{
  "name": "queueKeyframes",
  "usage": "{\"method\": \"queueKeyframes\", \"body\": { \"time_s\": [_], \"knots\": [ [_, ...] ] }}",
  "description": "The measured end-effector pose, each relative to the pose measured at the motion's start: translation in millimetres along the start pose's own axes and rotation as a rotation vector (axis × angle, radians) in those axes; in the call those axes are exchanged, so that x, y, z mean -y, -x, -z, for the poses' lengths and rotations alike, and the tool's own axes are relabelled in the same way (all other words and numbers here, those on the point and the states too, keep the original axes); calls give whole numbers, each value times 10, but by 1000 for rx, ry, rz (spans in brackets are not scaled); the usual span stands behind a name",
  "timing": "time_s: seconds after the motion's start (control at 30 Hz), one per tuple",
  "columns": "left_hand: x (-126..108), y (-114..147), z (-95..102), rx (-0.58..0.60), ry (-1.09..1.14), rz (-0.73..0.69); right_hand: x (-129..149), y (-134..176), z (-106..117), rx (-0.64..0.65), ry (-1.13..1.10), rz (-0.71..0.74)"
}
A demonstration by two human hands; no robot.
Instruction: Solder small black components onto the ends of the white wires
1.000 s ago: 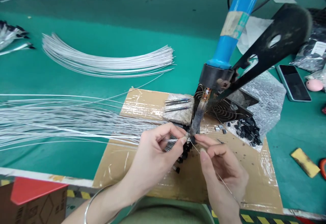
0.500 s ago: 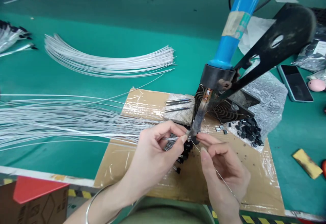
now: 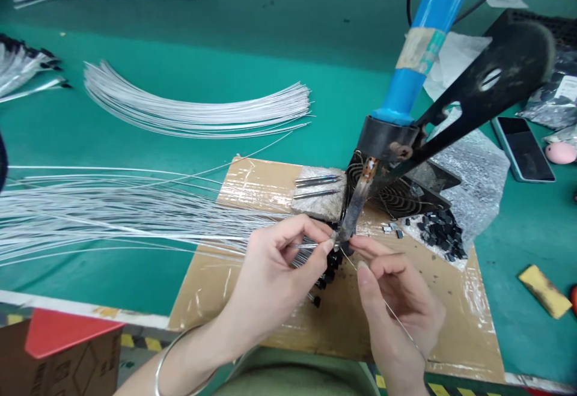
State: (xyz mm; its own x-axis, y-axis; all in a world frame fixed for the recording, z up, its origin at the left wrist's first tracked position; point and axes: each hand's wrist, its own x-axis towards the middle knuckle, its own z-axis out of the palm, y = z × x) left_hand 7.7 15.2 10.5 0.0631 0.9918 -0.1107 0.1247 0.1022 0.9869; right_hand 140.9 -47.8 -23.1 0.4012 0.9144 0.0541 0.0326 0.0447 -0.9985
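My left hand (image 3: 279,270) pinches the end of a white wire (image 3: 295,246) between thumb and fingertips, right at the tip of a soldering iron. That iron has a blue handle (image 3: 415,65) and is fixed in a black metal stand (image 3: 496,77), pointing down. In my right hand (image 3: 399,300) is a thin solder wire (image 3: 403,327), held between thumb and fingers, its end close to the iron's tip (image 3: 349,225). Small black connectors (image 3: 331,273) on other wire ends lie under my left fingers. The exact joint is hidden by my fingertips.
Loose white wires (image 3: 112,216) spread leftward from the cardboard sheet (image 3: 469,318). Behind them lies a wire bundle (image 3: 198,107). A stone block with metal rods (image 3: 315,204), a black fan (image 3: 406,194), small black pieces (image 3: 444,237), a phone (image 3: 523,146) and a yellow sponge (image 3: 544,291) surround the iron.
The whole view has shifted very slightly. Both hands keep the same grip at the iron's tip, with no other visible movement.
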Motion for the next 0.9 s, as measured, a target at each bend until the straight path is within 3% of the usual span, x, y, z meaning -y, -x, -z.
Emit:
{"method": "queueKeyframes", "body": {
  "time_s": [0.43, 0.67, 0.9],
  "knots": [
    [9, -2, 6, -12, -21, -5, -44, -28, 48, 67, 20, 63],
    [-9, 18, 16, 2, -27, 9, -13, 3, -3, 3, 33, 26],
    [-13, 17, 17, 2, 10, 16, -60, -37, 43, 56, 56, 107]
  ]
}}
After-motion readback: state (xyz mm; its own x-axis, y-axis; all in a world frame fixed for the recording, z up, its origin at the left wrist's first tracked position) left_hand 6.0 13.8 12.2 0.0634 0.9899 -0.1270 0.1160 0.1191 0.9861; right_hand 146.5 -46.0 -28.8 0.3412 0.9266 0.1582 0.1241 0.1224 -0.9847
